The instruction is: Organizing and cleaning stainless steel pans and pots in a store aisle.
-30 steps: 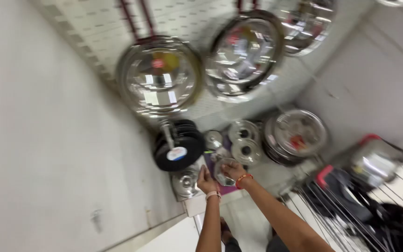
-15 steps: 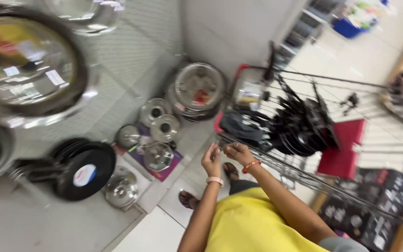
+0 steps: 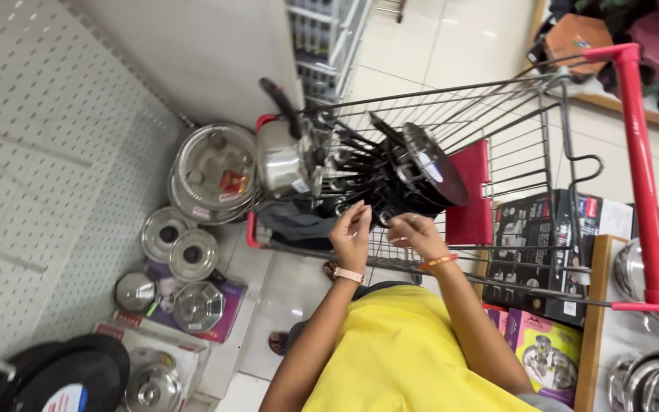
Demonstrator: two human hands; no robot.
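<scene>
My left hand (image 3: 352,233), with a pale band at the wrist, hovers over the near wire side of a red-handled shopping cart (image 3: 634,175). Its fingertips are pinched together and nothing shows between them. My right hand (image 3: 415,233) wears an orange bangle and is curled close beside it, right at the stack of black pans (image 3: 413,172) standing in the cart. Whether it grips anything is hidden by the fingers. A steel pot with a black handle (image 3: 280,156) lies in the cart's far end.
Steel lidded pots (image 3: 211,172) and small steel containers (image 3: 181,244) sit on the floor by a white pegboard wall (image 3: 47,175). Black pans (image 3: 55,374) lie at bottom left. Cookware boxes (image 3: 532,252) and steel vessels (image 3: 654,378) fill a wooden shelf on the right.
The view has swung from the pans hanging on the pegboard down to the cart. Both hands have kept together and now sit at the cart's black pans.
</scene>
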